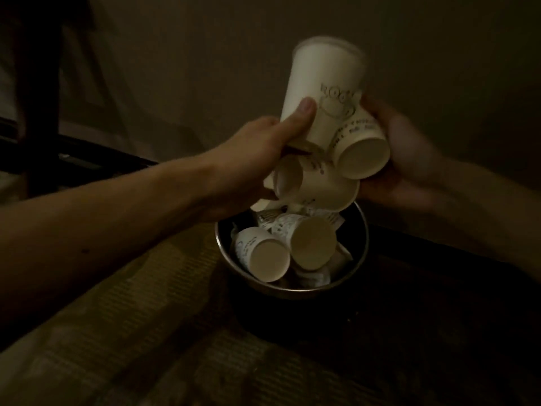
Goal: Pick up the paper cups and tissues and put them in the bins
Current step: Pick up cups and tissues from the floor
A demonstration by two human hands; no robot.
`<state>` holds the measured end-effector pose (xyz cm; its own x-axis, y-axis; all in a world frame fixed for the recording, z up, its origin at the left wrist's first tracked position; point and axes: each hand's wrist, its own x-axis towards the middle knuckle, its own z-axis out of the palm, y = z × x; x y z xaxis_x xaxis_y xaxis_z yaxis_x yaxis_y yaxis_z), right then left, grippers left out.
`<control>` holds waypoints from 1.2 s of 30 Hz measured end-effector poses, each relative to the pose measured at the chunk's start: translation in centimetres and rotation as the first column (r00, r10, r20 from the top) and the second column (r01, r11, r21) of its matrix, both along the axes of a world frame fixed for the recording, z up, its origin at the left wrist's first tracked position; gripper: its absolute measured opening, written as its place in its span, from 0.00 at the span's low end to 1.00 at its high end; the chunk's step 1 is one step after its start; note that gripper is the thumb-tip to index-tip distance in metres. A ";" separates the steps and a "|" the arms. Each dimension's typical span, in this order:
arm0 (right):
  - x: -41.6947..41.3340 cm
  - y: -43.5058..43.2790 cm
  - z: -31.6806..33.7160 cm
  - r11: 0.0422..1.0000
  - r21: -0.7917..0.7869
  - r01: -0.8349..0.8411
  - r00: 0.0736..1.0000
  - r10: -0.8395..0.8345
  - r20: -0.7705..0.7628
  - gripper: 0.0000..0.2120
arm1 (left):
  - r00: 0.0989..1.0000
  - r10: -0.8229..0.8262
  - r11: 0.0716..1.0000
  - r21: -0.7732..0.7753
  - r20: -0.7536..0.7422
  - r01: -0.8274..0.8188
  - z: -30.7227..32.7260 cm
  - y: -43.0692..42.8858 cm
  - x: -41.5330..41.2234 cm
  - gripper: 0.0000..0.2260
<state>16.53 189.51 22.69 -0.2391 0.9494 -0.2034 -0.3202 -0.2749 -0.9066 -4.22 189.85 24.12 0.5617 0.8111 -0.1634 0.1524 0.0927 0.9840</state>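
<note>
While hovering above the bin [364,244]: three paper cups bunched between both hands, none let go yet.
Left hand [257,159]: thumb pressed on the tall cup [325,92], fingers wrapped behind it, grasping; crowded against a sideways cup [317,186] just below.
Right hand [409,165]: blurred, curled round a small cup [363,152] from the far side, grasping it.
Bin contents: a fallen cup [263,256] and a second cup [313,244] on their sides over crumpled tissues [311,278], heaped close to the rim.
Risk: likely a bounce off that heap and out over the rim if all dropped together; possible early slip of the sideways cup, loosely wedged, onto the carpet [146,317].
Surroundings: dark furniture frame [87,159] at left, plain wall [409,39] behind; no obstacle seen between cups and bin mouth.
</note>
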 end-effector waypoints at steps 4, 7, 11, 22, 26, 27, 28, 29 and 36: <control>2.6 -1.2 -2.6 0.998 -0.049 0.040 0.997 -0.037 0.070 0.24 | 0.996 0.030 0.997 -0.065 -0.079 -0.035 -2.7 0.8 3.4 0.28; 2.9 -2.0 -3.8 0.989 -0.063 0.134 0.981 -0.124 0.152 0.23 | 0.995 0.053 0.996 -0.069 -0.090 -0.059 -4.2 1.1 4.3 0.27; 2.0 -2.9 -4.9 0.976 -0.098 0.197 0.952 -0.166 0.257 0.19 | 0.991 0.042 0.994 -0.093 -0.125 -0.053 -5.1 1.4 3.7 0.26; 0.7 -2.9 -3.6 0.943 0.144 0.300 0.761 -0.328 0.559 0.21 | 0.881 0.135 0.966 0.258 -0.454 -0.015 -1.8 2.1 -4.9 0.32; -0.7 -2.6 -3.7 0.929 0.204 0.308 0.757 -0.369 0.539 0.22 | 0.760 -0.019 0.982 0.129 -0.650 0.135 -3.9 1.6 -7.6 0.25; -1.0 -2.6 -3.8 0.923 0.211 0.321 0.755 -0.384 0.532 0.23 | 0.748 -0.032 0.977 0.136 -0.663 0.163 -4.6 1.4 -7.6 0.22; -1.3 -2.5 -3.8 0.916 0.220 0.336 0.749 -0.401 0.527 0.24 | 0.739 -0.032 0.970 0.158 -0.673 0.186 -5.2 1.3 -7.5 0.21; -1.5 -2.5 -3.8 0.911 0.229 0.344 0.747 -0.413 0.521 0.24 | 0.729 -0.022 0.959 0.191 -0.685 0.209 -5.8 1.2 -7.1 0.20; -1.7 -3.4 -3.3 0.927 0.279 0.251 0.785 -0.364 0.502 0.16 | 0.564 -0.044 0.863 0.253 -0.825 0.438 -5.9 2.1 -6.3 0.25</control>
